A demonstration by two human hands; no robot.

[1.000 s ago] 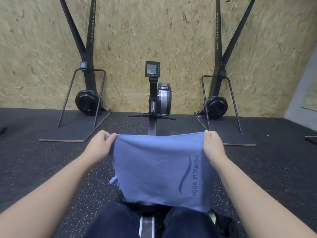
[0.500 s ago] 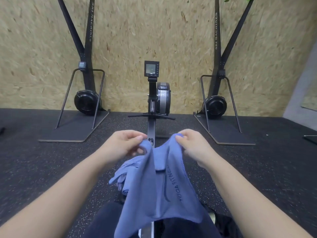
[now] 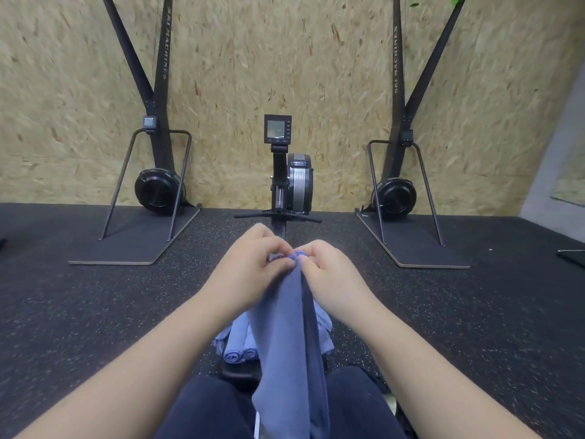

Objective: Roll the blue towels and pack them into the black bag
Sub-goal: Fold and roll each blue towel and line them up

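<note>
The blue towel (image 3: pixel 285 343) hangs folded lengthwise in front of the person, its top corners brought together at the centre of the view and its length dropping toward 6 o'clock between the knees of the dark trousers (image 3: pixel 209 410). The left hand (image 3: pixel 253 264) pinches the top edge from the 9 o'clock side, fingers curled onto the cloth; the right hand (image 3: pixel 329 270) pinches the same edge from the 3 o'clock side, so both hands meet knuckle to knuckle, each grasping the towel. Behind the hanging cloth, toward 7 o'clock of it, lie rolled blue towels (image 3: pixel 239 354) side by side, their spiral ends facing the camera, with more loose blue fabric showing at the towel's 3 o'clock side. They rest on something dark and low (image 3: pixel 237 373) whose nature cannot be told. At 12 o'clock from the hands a rowing machine (image 3: pixel 292 182) stands on the speckled black floor (image 3: pixel 95 312), its small monitor (image 3: pixel 278 128) raised on a post and its rail running toward the person. At 10 o'clock and 2 o'clock stand two ski machines (image 3: pixel 158 191), each with a flywheel drum, a slanted mast and a flat base plate, set against a chipboard wall (image 3: pixel 285 58).
</note>
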